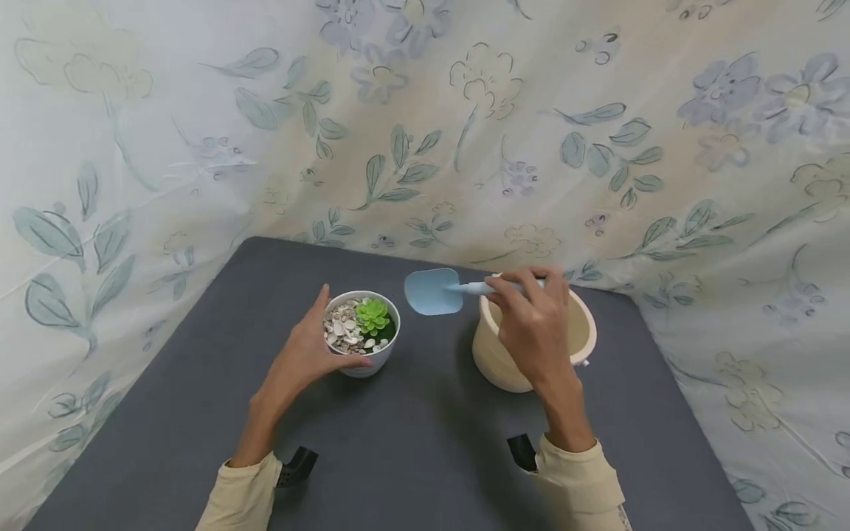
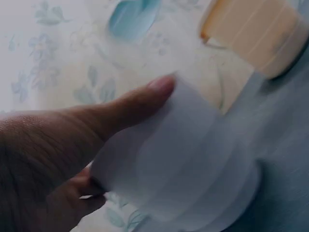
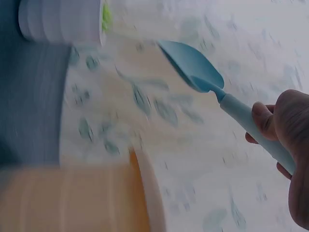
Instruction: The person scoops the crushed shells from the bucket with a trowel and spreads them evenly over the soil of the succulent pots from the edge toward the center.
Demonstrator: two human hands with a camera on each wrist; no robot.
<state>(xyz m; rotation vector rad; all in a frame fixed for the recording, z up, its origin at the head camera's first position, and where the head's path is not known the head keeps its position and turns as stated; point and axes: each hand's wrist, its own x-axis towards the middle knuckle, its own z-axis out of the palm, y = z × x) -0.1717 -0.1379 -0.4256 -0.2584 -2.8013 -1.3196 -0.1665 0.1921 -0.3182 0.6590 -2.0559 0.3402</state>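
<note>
My left hand [image 1: 302, 355] grips a small white flowerpot [image 1: 372, 361], thumb on the near side and fingers round the far side. Inside it a bright green succulent [image 1: 372, 316] sits to the right, with pale pebbles [image 1: 342, 329] mostly to the left. In my right hand [image 1: 536, 324] is the handle of a light blue garden trowel [image 1: 433, 292]; its blade points left, raised between the two pots. Below that hand stands a larger cream pot [image 1: 490, 360], partly hidden by the hand and wrist. The right wrist view shows the trowel's handle [image 3: 258, 128] within curled fingers.
Both pots are on a dark grey table [image 1: 199, 383], whose back edge runs close behind them. A floral cloth [image 1: 425, 133] hangs behind and along the sides. Black wrist mounts [image 1: 522, 451] stick out from both cream sleeves.
</note>
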